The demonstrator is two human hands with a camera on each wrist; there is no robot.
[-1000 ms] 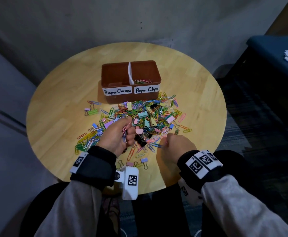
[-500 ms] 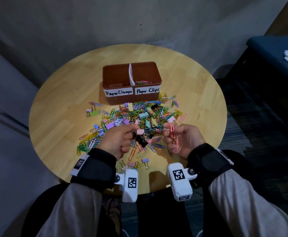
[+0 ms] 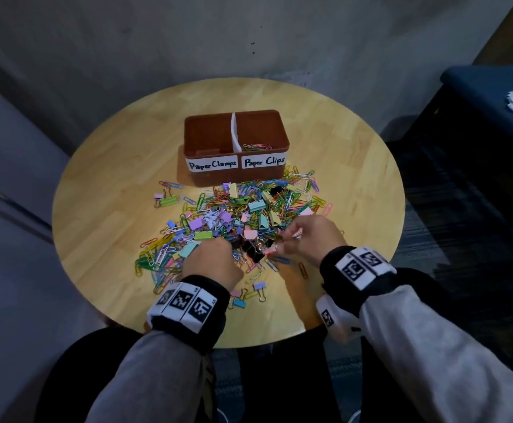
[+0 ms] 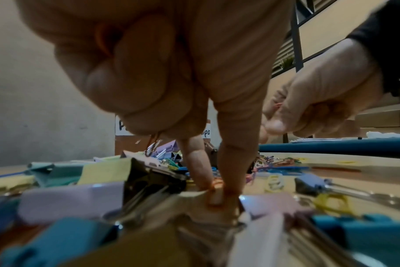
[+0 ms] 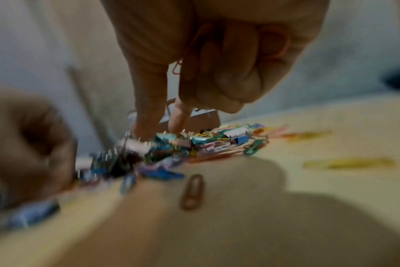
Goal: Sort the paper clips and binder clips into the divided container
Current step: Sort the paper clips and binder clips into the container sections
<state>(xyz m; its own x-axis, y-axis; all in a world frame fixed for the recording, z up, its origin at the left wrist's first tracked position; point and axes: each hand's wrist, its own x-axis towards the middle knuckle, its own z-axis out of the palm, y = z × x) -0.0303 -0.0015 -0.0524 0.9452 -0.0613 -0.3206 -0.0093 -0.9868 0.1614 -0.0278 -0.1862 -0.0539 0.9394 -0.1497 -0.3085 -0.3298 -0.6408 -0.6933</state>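
A brown divided container (image 3: 281,138) stands at the table's middle, labelled "Paper Clamps" left and "Paper Clips" right; a few paper clips (image 3: 256,146) lie in the right compartment. In front of it spreads a mixed pile of coloured paper clips and binder clips (image 3: 243,212). My left hand (image 3: 218,254) is palm-down at the pile's near edge. Its curled fingers hold paper clips (image 4: 153,148), and its thumb and forefinger pinch an orange paper clip (image 4: 213,186). My right hand (image 3: 282,239) holds pink paper clips (image 5: 283,45) in curled fingers, and its thumb and forefinger (image 5: 146,117) reach down into the pile.
The round wooden table (image 3: 102,190) has bare wood left and right of the pile. Loose binder clips (image 3: 260,286) lie near the front edge between my wrists. A green binder clip (image 3: 168,201) sits apart on the left. A blue seat (image 3: 487,87) stands to the right.
My right hand, palm-up with pink clips half a second ago, has turned over and dipped into the pile. My left hand has turned palm-down and dropped onto the near edge of the pile.
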